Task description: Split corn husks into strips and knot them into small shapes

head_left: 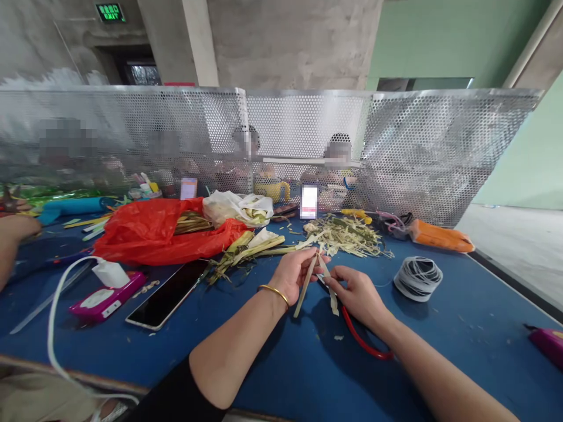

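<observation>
Over the blue table, my left hand (295,274), with a gold bangle at its wrist, is closed on pale dry plant strips (304,293) that meet at its fingertips. Two strip ends hang down from that meeting point, spread apart. My right hand (358,293) pinches the right-hand strip (333,300) between thumb and forefinger. Beneath the right palm shows a red looped handle (366,347), like that of scissors; the hand covers most of it, and I cannot tell whether it is held or lies on the table. A heap of shredded plant fibre (352,235) lies just beyond both hands.
A spool of grey-white cord (417,279) stands right, near an orange packet (441,236). Left are a black phone (169,296), a purple power strip (108,298) with a white cable, and a red plastic bag (145,231). A perforated metal screen (303,129) closes the back. Another person's arm (13,240) rests far left.
</observation>
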`<state>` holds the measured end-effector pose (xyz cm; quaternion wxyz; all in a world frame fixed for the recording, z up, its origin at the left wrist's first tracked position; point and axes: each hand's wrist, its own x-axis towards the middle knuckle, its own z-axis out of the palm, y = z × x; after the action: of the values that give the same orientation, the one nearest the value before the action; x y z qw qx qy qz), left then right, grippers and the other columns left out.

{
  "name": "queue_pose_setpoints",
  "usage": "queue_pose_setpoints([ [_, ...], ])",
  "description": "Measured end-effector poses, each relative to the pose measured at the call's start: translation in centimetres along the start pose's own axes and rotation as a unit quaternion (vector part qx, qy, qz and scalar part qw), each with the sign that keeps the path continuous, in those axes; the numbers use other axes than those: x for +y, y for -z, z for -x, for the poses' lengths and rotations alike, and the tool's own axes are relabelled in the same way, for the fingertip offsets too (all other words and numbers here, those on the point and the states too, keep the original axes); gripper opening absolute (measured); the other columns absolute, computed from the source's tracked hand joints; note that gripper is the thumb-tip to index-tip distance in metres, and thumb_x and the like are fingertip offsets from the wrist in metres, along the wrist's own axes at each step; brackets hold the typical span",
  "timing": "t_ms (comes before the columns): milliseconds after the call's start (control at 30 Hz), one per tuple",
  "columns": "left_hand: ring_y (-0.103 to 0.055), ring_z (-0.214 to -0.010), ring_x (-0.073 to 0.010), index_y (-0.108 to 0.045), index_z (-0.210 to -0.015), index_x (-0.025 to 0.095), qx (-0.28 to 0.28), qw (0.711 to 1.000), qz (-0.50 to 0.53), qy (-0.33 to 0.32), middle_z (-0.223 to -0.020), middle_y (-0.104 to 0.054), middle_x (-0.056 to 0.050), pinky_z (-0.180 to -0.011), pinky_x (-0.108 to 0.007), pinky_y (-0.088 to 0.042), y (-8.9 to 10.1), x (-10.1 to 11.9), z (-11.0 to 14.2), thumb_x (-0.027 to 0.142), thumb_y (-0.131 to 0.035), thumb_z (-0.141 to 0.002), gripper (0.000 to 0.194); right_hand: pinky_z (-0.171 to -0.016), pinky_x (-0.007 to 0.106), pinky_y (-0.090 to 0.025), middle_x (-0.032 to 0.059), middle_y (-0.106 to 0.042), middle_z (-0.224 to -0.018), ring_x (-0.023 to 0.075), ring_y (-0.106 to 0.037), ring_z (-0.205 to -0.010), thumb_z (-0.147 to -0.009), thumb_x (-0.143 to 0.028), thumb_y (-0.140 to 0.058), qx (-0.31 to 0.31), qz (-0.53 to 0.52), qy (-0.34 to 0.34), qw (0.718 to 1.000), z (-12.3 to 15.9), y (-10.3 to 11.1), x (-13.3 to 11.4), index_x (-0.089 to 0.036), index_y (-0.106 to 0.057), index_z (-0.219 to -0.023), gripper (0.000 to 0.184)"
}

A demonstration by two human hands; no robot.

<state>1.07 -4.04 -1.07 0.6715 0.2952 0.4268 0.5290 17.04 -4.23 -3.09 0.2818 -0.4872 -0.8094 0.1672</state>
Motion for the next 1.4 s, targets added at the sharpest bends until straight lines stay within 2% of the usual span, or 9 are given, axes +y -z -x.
queue_pose_setpoints([
  [533, -0.063, -0.058, -0.0089, -0.071, -0.086, 0.013, -0.003, 1.0, 0.003, 0.012, -0.092, -0.073, -0.009, -0.046, -0.016, -0.043, 0.28, 0.13, -0.14, 0.03, -0.056, -0.082, 0.022, -0.055, 0.021, -0.032, -0.0029, -0.055, -0.06, 0.0126, -0.047, -0.058, -0.087, -0.041, -0.048, 0.005, -0.016, -0.004, 1.0, -0.02, -0.05, 0.16, -0.02, -0.054, -0.064, 0.032],
  [800, -0.059, -0.054, -0.0071, -0.072, -0.076, 0.013, 0.015, 0.999, -0.038, -0.024, -0.094, -0.073, -0.009, -0.044, -0.016, -0.04, 0.17, -0.18, -0.36, 0.025, -0.069, -0.073, 0.013, -0.055, 0.021, -0.031, -0.0034, -0.053, -0.06, 0.0124, -0.046, -0.058, -0.086, -0.04, -0.049, -0.008, -0.025, -0.001, 1.0, 0.07, -0.13, -0.08, -0.02, -0.053, -0.064, 0.029],
  [1000, -0.06, -0.055, -0.0075, -0.072, -0.078, 0.014, 0.023, 0.999, -0.033, -0.023, -0.095, -0.073, -0.009, -0.045, -0.015, -0.041, 0.27, -0.47, -0.51, 0.025, -0.065, -0.075, 0.013, -0.056, 0.022, -0.03, -0.0033, -0.052, -0.059, 0.0126, -0.045, -0.058, -0.086, -0.039, -0.048, -0.011, -0.016, -0.001, 1.0, 0.1, -0.02, -0.26, -0.02, -0.051, -0.062, 0.03],
  [1267, -0.061, -0.055, -0.0084, -0.072, -0.081, 0.014, 0.03, 0.999, -0.003, 0.011, -0.091, -0.073, -0.009, -0.044, -0.016, -0.041, 0.2, -0.19, -0.32, 0.028, -0.057, -0.082, 0.021, -0.057, 0.023, -0.031, -0.0028, -0.053, -0.06, 0.0131, -0.047, -0.06, -0.086, -0.039, -0.047, -0.022, -0.019, -0.004, 1.0, 0.13, -0.08, -0.26, -0.02, -0.052, -0.063, 0.03],
  [1400, -0.059, -0.056, -0.0074, -0.072, -0.078, 0.014, 0.021, 0.999, -0.022, -0.016, -0.094, -0.073, -0.008, -0.045, -0.016, -0.041, 0.17, -0.44, -0.43, 0.025, -0.067, -0.074, 0.013, -0.056, 0.023, -0.032, -0.0028, -0.052, -0.058, 0.0129, -0.046, -0.058, -0.085, -0.039, -0.049, -0.019, -0.027, 0.0, 0.999, 0.17, -0.1, -0.31, -0.02, -0.051, -0.06, 0.031],
])
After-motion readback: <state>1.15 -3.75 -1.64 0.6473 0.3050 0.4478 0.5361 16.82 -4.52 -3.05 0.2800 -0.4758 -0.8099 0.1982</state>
